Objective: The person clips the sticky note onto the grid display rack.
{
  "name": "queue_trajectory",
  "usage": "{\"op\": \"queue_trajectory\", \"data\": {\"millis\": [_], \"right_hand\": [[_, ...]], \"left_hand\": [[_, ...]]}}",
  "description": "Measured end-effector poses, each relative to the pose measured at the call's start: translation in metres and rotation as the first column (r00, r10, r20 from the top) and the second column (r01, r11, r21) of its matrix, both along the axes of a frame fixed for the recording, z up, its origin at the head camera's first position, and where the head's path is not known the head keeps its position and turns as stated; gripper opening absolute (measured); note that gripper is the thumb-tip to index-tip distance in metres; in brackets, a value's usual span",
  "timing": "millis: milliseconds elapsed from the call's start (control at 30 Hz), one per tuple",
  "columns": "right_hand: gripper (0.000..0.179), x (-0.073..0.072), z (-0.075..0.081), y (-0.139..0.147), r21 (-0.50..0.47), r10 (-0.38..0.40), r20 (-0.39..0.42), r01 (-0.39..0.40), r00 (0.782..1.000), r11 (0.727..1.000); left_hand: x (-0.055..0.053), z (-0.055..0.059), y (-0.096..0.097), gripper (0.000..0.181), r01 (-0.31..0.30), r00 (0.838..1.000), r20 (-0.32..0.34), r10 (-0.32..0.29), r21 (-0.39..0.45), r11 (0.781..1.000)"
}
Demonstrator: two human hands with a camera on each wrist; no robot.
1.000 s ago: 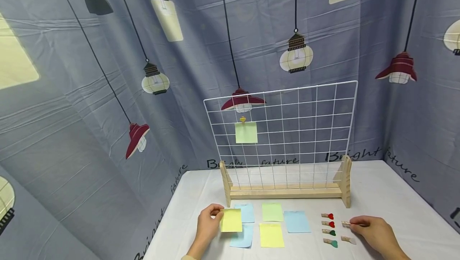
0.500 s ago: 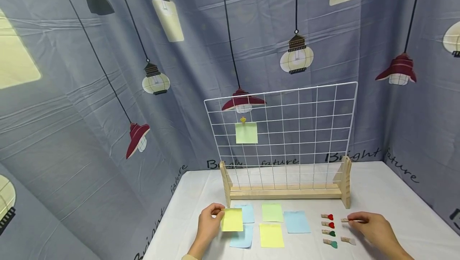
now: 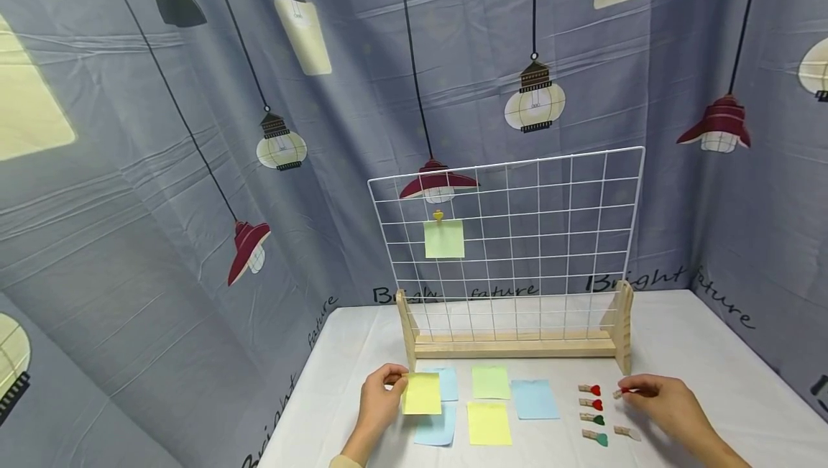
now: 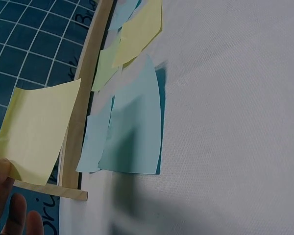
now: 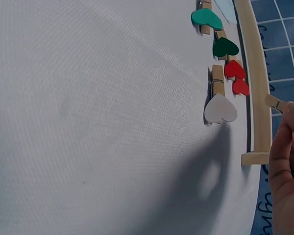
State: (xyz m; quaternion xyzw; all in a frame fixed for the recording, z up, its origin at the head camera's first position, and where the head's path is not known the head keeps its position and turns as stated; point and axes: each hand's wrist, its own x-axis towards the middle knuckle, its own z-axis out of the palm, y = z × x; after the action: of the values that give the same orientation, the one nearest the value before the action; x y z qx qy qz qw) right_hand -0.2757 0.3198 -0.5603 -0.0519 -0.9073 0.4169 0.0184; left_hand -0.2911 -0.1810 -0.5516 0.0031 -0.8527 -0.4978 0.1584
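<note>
My left hand (image 3: 379, 400) pinches a yellow sticky note (image 3: 422, 393) by its left edge; in the left wrist view the note (image 4: 36, 129) is raised over the table, thumb on its corner. Below it lie two blue sticky notes (image 3: 435, 426), partly covered in the head view. My right hand (image 3: 666, 403) pinches a small wooden clothespin (image 3: 618, 393) with a red decoration, mostly hidden by the fingers; its wooden end (image 5: 273, 102) sticks out in the right wrist view. Nearest to that hand on the table is a clothespin with a white heart (image 5: 220, 108).
A white wire grid (image 3: 537, 223) stands in a wooden base (image 3: 514, 348); a yellow clothespin (image 3: 438, 216) holds a green note (image 3: 444, 239) on it. Green (image 3: 490, 382), yellow (image 3: 489, 423) and blue (image 3: 534, 400) notes lie in front. Several heart clothespins (image 3: 591, 419) are lined up at right.
My right hand has lifted the red clothespin off the table and moved slightly up and left. My left hand, with the yellow note, has shifted a little right and up.
</note>
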Motion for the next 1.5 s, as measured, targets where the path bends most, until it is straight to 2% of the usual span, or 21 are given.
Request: {"op": "queue_trajectory", "data": {"millis": [167, 367, 833, 1200, 1500], "right_hand": [[0.023, -0.001, 0.001, -0.002, 0.0, 0.014, -0.01, -0.014, 1.0, 1.0], [0.026, -0.005, 0.006, -0.006, -0.05, 0.024, 0.008, -0.023, 1.0, 0.998], [0.04, -0.006, 0.019, -0.016, -0.039, 0.087, -0.033, -0.089, 0.996, 0.995], [0.034, -0.011, 0.019, -0.019, -0.088, 0.107, -0.004, -0.107, 0.994, 0.99], [0.036, -0.009, 0.02, -0.024, -0.083, 0.141, -0.041, -0.144, 0.989, 0.986]], "left_hand": [[-0.001, 0.0, 0.001, 0.01, 0.003, 1.0, -0.001, -0.003, -0.003, 1.0], [-0.004, 0.002, 0.004, 0.011, 0.022, 1.0, -0.008, -0.022, -0.003, 1.0], [-0.006, 0.005, 0.013, 0.01, 0.056, 0.998, -0.032, -0.056, -0.003, 0.998], [-0.009, 0.003, 0.018, 0.013, 0.064, 0.998, -0.016, -0.064, 0.0, 0.998], [-0.008, 0.005, 0.025, 0.013, 0.085, 0.996, -0.004, -0.085, 0.006, 0.996]]}}
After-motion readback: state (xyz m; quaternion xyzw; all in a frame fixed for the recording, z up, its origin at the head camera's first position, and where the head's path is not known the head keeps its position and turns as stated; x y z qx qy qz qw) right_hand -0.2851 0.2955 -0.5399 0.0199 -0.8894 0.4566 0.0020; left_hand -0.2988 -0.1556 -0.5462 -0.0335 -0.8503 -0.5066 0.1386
